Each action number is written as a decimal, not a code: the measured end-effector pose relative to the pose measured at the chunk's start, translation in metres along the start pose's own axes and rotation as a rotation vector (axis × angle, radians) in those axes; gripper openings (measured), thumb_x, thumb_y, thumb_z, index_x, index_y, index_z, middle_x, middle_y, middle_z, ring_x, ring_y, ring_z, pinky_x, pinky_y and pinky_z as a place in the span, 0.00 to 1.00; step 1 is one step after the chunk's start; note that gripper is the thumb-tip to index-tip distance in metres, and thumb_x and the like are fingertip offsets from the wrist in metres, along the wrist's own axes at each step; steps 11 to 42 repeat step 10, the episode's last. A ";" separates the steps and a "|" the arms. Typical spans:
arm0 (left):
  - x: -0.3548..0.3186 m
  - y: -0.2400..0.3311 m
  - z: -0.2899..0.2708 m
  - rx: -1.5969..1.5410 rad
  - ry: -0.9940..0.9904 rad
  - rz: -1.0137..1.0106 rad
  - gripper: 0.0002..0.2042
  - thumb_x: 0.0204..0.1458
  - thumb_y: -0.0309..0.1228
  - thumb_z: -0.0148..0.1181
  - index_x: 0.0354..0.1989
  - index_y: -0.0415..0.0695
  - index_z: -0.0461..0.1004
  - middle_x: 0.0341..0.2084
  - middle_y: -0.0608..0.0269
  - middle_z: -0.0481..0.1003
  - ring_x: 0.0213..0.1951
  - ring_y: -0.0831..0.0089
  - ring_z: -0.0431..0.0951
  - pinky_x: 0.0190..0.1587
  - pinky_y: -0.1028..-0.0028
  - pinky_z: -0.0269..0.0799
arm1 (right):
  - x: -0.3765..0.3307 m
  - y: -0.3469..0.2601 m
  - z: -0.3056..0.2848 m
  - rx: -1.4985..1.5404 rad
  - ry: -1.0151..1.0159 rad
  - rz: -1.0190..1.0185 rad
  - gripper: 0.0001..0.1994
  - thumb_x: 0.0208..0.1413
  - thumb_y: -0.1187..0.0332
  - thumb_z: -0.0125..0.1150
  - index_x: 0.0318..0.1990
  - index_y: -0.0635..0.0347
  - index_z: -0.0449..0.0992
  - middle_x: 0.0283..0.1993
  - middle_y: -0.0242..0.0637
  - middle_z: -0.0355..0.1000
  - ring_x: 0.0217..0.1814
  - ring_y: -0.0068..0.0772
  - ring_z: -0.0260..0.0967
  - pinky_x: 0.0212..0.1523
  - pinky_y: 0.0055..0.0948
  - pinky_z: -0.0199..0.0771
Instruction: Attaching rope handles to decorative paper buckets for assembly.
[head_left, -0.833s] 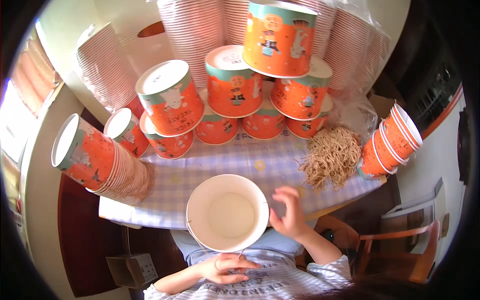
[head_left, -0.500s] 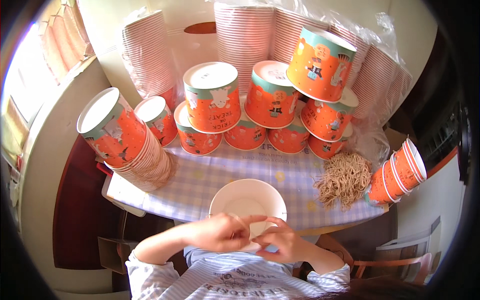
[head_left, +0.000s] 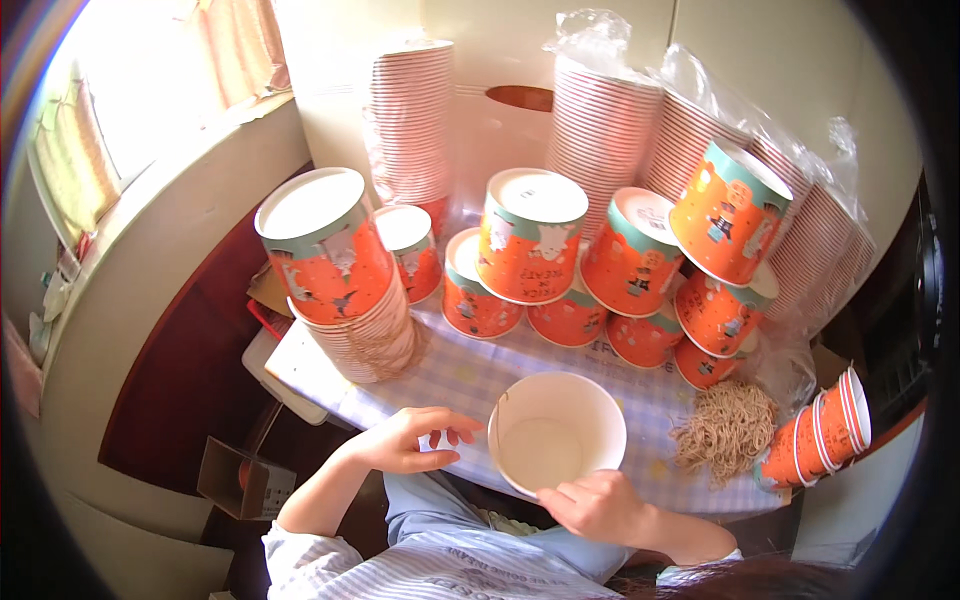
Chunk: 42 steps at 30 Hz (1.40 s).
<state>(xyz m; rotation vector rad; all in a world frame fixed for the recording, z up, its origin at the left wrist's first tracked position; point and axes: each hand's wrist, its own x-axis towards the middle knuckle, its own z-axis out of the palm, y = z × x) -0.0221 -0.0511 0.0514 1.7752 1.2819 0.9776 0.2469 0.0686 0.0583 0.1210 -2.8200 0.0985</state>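
An open paper bucket (head_left: 556,450), white inside, stands upright at the table's near edge. A thin piece of cord (head_left: 502,408) shows at its left rim. My right hand (head_left: 603,508) is closed at the bucket's near right rim, with the thumb and forefinger against the edge. To the left of the bucket, my left hand (head_left: 421,440) is apart from it, holding nothing, with its fingers spread and slightly bent. A tangled heap of tan cords (head_left: 727,430) lies on the table to the right.
Upside-down orange and green buckets (head_left: 531,240) are piled across the back. A stack of nested buckets (head_left: 330,245) with cords around it stands on the left. Tall plastic-wrapped stacks (head_left: 605,125) rise behind. Several nested buckets (head_left: 815,430) lean at the right edge. A cardboard box (head_left: 245,480) sits low left.
Both hands were together over the bucket's near rim; now they are apart. My left hand has moved left, off the bucket, and opened. The whole view has swung toward the left.
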 end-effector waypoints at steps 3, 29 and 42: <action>-0.026 -0.021 -0.005 -0.047 0.189 -0.062 0.21 0.45 0.27 0.58 0.51 0.44 0.66 0.38 0.63 0.73 0.40 0.76 0.71 0.37 0.76 0.67 | 0.024 0.010 -0.008 0.116 0.128 0.021 0.05 0.41 0.70 0.57 0.28 0.55 0.70 0.13 0.27 0.62 0.15 0.23 0.64 0.15 0.23 0.62; -0.072 -0.007 -0.030 -0.551 0.635 0.213 0.45 0.42 0.52 0.60 0.62 0.39 0.43 0.58 0.57 0.54 0.60 0.65 0.53 0.61 0.65 0.46 | 0.100 0.028 -0.043 0.905 0.240 0.014 0.07 0.47 0.73 0.60 0.34 0.57 0.69 0.11 0.26 0.57 0.10 0.17 0.53 0.12 0.21 0.51; -0.072 -0.007 -0.030 -0.551 0.635 0.213 0.45 0.42 0.52 0.60 0.62 0.39 0.43 0.58 0.57 0.54 0.60 0.65 0.53 0.61 0.65 0.46 | 0.100 0.028 -0.043 0.905 0.240 0.014 0.07 0.47 0.73 0.60 0.34 0.57 0.69 0.11 0.26 0.57 0.10 0.17 0.53 0.12 0.21 0.51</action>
